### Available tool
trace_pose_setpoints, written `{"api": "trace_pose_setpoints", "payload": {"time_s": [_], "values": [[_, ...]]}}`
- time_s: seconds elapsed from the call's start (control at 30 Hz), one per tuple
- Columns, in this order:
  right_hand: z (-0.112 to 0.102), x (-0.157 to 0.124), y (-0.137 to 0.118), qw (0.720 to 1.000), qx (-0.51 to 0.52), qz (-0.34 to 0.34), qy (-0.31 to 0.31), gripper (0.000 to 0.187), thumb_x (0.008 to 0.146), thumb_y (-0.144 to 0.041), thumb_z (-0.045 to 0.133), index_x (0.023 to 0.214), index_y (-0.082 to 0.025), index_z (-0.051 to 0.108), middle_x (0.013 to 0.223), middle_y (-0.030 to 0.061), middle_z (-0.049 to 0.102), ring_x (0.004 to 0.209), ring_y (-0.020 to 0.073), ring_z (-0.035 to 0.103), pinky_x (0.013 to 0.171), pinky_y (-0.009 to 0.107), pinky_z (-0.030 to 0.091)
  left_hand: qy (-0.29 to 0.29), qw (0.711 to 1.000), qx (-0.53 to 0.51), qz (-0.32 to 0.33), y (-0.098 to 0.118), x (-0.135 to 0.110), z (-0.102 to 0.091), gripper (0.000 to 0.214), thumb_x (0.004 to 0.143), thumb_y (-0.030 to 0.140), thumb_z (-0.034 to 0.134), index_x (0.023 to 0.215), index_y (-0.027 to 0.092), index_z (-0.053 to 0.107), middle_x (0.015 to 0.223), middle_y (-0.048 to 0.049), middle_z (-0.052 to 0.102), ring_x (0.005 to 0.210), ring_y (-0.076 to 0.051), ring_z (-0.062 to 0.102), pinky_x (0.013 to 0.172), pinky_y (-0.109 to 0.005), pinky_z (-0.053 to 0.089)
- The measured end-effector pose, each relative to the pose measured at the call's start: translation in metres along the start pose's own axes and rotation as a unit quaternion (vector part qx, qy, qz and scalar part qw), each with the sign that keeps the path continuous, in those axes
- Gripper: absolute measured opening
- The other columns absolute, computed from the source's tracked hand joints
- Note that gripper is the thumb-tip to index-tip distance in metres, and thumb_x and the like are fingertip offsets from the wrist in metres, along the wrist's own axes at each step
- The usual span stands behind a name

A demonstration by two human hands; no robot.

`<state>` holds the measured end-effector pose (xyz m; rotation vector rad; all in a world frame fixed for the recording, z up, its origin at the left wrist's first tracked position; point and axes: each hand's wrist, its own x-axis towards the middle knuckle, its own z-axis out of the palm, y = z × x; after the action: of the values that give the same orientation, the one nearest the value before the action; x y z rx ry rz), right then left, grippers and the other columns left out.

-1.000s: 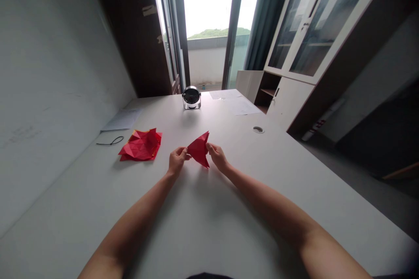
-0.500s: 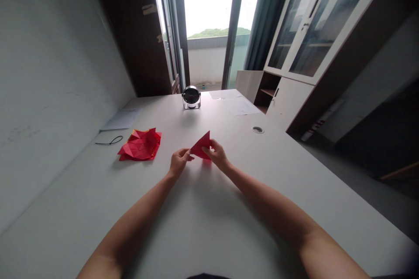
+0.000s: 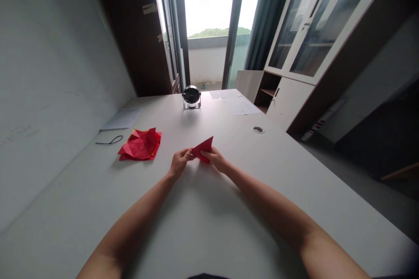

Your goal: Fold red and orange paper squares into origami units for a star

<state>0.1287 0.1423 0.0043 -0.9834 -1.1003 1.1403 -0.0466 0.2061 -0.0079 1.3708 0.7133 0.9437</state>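
A small folded red paper (image 3: 203, 148), triangular with one corner pointing up and right, lies low over the white table (image 3: 203, 222) between both hands. My left hand (image 3: 179, 162) pinches its left corner with thumb and fingers closed. My right hand (image 3: 215, 159) grips the paper's lower right edge, fingers pressed on it. A pile of creased red folded papers (image 3: 140, 144) lies on the table to the left, apart from my hands.
A small round desk fan (image 3: 191, 97) stands at the table's far end. White sheets (image 3: 121, 119) and a black cord loop (image 3: 109, 141) lie by the left wall. More sheets (image 3: 240, 105) and a cable hole (image 3: 258, 129) are at the right. A cabinet stands beyond.
The red paper went from held upright as a tall pointed shape to folded flatter and lowered toward the table. My right hand slid inward over it; my left hand barely moved.
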Motion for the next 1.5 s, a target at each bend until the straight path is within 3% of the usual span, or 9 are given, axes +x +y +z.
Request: {"api": "trace_pose_setpoints", "payload": {"time_s": [0.37, 0.53, 0.73, 0.93, 1.03, 1.13, 1.23, 1.4, 1.5], "values": [[0.001, -0.006, -0.01, 0.998, -0.037, 0.008, -0.04, 0.035, 0.08, -0.041, 0.068, 0.102, -0.013, 0.068, 0.088, 0.0068, 0.069, 0.075, 0.0184, 0.06, 0.066, 0.028, 0.045, 0.007, 1.0, 0.016, -0.002, -0.003, 0.001, -0.003, 0.047, 0.08, 0.051, 0.069, 0.105, 0.013, 0.074, 0.087, -0.0098, 0.076, 0.074, -0.021, 0.072, 0.079, -0.038, 0.059], [0.0, -0.005, 0.003, 0.993, -0.094, 0.0, -0.075, 0.027, 0.081, -0.036, 0.065, 0.097, -0.015, 0.068, 0.082, 0.0036, 0.067, 0.069, 0.016, 0.057, 0.064, 0.027, 0.043, 0.024, 0.999, -0.013, -0.022, -0.002, 0.003, -0.005, 0.05, 0.078, 0.054, 0.07, 0.105, 0.012, 0.074, 0.092, -0.0104, 0.076, 0.079, -0.02, 0.072, 0.08, -0.037, 0.059], [0.001, -0.003, 0.011, 0.969, -0.231, -0.088, -0.01, 0.023, 0.087, -0.038, 0.058, 0.087, -0.017, 0.068, 0.078, 0.0018, 0.066, 0.07, 0.016, 0.057, 0.066, 0.027, 0.045, 0.033, 0.999, -0.016, -0.029, -0.006, 0.006, -0.007, 0.047, 0.073, 0.05, 0.076, 0.1, 0.012, 0.075, 0.09, -0.0097, 0.075, 0.076, -0.019, 0.069, 0.077, -0.036, 0.058], [0.001, -0.004, 0.007, 0.951, -0.272, -0.143, -0.02, 0.025, 0.091, -0.041, 0.058, 0.089, -0.018, 0.069, 0.082, 0.0038, 0.067, 0.073, 0.0171, 0.059, 0.069, 0.029, 0.048, 0.03, 0.999, -0.035, -0.023, -0.012, 0.009, -0.011, 0.04, 0.072, 0.043, 0.078, 0.096, 0.011, 0.073, 0.09, -0.0095, 0.073, 0.078, -0.018, 0.068, 0.08, -0.036, 0.056], [-0.002, -0.003, 0.007, 0.936, -0.306, -0.169, 0.046, 0.025, 0.089, -0.042, 0.06, 0.083, -0.02, 0.069, 0.087, 0.006, 0.067, 0.088, 0.0218, 0.059, 0.081, 0.035, 0.05, 0.049, 0.997, -0.057, -0.015, -0.012, 0.011, -0.012, 0.038, 0.071, 0.04, 0.078, 0.095, 0.011, 0.072, 0.088, -0.0081, 0.072, 0.076, -0.017, 0.066, 0.079, -0.036, 0.056], [-0.007, 0.0, 0.005, 0.923, -0.308, -0.193, 0.125, 0.022, 0.086, -0.042, 0.062, 0.087, -0.021, 0.068, 0.109, 0.0095, 0.064, 0.107, 0.0251, 0.055, 0.091, 0.039, 0.048, 0.065, 0.995, -0.071, -0.007, -0.013, 0.012, -0.013, 0.034, 0.07, 0.036, 0.078, 0.093, 0.012, 0.07, 0.088, -0.0075, 0.071, 0.077, -0.017, 0.066, 0.079, -0.036, 0.056], [-0.011, 0.002, 0.004, 0.947, -0.236, -0.165, 0.141, 0.026, 0.084, -0.044, 0.062, 0.095, -0.021, 0.065, 0.121, 0.0099, 0.06, 0.107, 0.0239, 0.057, 0.083, 0.036, 0.052, 0.071, 0.995, -0.069, -0.002, -0.013, 0.013, -0.014, 0.03, 0.07, 0.032, 0.077, 0.092, 0.012, 0.07, 0.089, -0.0071, 0.071, 0.077, -0.016, 0.065, 0.079, -0.035, 0.055], [-0.011, 0.001, 0.011, 0.99, -0.122, -0.035, 0.059, 0.035, 0.085, -0.053, 0.058, 0.091, -0.019, 0.061, 0.076, 0.0011, 0.063, 0.066, 0.0161, 0.059, 0.057, 0.026, 0.05, 0.068, 0.996, -0.06, -0.001, -0.013, 0.014, -0.014, 0.026, 0.07, 0.029, 0.074, 0.089, 0.013, 0.07, 0.084, -0.0059, 0.07, 0.075, -0.016, 0.064, 0.074, -0.031, 0.053], [-0.008, 0.0, 0.015, 0.989, -0.135, -0.034, 0.057, 0.036, 0.084, -0.054, 0.059, 0.083, -0.018, 0.062, 0.067, -0.0012, 0.059, 0.058, 0.0136, 0.055, 0.052, 0.024, 0.045, 0.071, 0.996, -0.047, 0.005, -0.012, 0.014, -0.015, 0.024, 0.071, 0.028, 0.072, 0.089, 0.013, 0.07, 0.08, -0.0052, 0.07, 0.073, -0.015, 0.063, 0.071, -0.029, 0.052]]}}
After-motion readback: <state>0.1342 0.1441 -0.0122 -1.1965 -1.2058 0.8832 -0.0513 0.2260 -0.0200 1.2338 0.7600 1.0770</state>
